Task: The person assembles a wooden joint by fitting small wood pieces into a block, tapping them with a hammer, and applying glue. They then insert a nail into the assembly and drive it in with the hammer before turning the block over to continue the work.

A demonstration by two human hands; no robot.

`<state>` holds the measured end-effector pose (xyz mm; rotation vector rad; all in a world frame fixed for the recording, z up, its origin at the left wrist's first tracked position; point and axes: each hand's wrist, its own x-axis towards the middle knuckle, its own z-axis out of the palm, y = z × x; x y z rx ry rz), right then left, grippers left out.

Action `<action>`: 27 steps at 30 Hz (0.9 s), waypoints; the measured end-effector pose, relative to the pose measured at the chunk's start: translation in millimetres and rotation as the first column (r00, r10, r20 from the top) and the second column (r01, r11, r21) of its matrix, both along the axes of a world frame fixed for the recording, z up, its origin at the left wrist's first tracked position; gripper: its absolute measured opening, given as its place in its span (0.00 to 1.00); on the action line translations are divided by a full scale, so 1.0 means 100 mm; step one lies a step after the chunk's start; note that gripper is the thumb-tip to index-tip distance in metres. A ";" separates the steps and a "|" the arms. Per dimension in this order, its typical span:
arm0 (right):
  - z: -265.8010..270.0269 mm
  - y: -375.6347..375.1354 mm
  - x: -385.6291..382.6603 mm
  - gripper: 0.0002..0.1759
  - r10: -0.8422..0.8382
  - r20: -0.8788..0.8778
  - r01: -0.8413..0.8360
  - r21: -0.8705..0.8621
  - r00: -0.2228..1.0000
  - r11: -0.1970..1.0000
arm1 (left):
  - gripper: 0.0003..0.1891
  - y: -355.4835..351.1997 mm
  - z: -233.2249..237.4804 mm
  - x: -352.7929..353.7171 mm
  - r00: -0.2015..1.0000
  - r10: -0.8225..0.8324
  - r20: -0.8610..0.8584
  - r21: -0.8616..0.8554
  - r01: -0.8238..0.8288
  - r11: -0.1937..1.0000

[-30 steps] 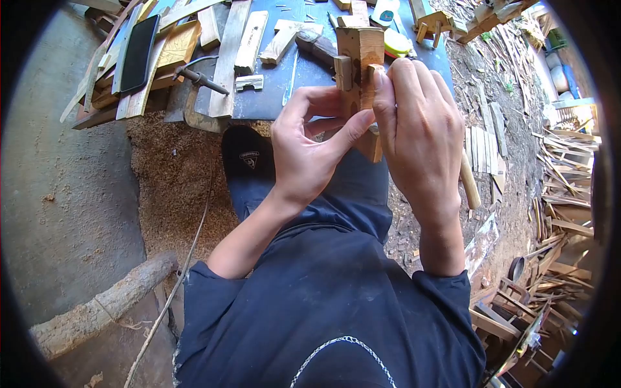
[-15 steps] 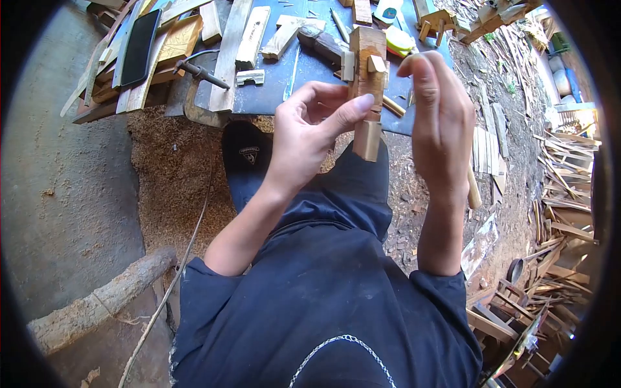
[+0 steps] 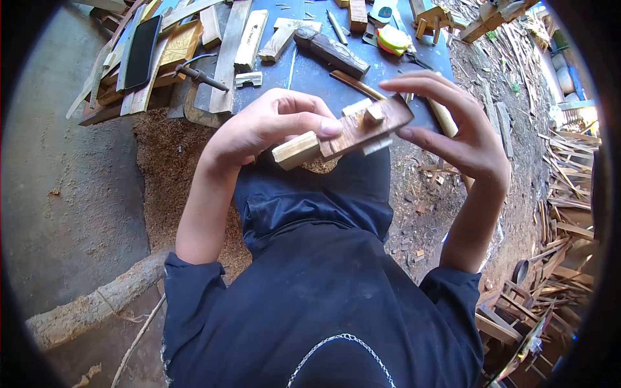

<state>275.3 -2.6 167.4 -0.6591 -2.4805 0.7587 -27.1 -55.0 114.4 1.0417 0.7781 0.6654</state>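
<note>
My left grip (image 3: 270,126) pinches a pegged wooden block (image 3: 348,138), slanting above my trousers (image 3: 317,200) near the desk (image 3: 275,81) — my right grip (image 3: 471,136) curves, fingers spread, around its far end, thumb contact unclear. Beyond, a dark wooden piece (image 3: 333,53) lies on the desk — a lime-green round object (image 3: 393,37) to its right.

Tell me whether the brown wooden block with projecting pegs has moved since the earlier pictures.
Yes. Against the flat blue tabletop, the wooden block has turned clockwise in view: its far end swung right and downward, its near end left.
</note>
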 end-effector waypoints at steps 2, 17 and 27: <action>0.02 -0.02 0.02 0.28 0.024 0.014 -0.021 -0.158 1.000 0.987 | 0.15 0.04 -0.02 -0.04 0.999 -0.046 0.006 -0.034 0.047 0.998; -0.56 -0.04 0.09 0.23 -0.416 -0.364 0.024 -0.728 0.833 0.685 | 0.24 0.08 -0.07 0.11 0.945 0.316 0.084 0.168 -0.326 0.930; -0.69 0.01 0.15 0.21 -0.518 -0.464 -0.085 -0.798 0.718 0.596 | 0.14 -0.02 0.01 0.35 0.913 0.408 0.010 0.429 -0.373 0.823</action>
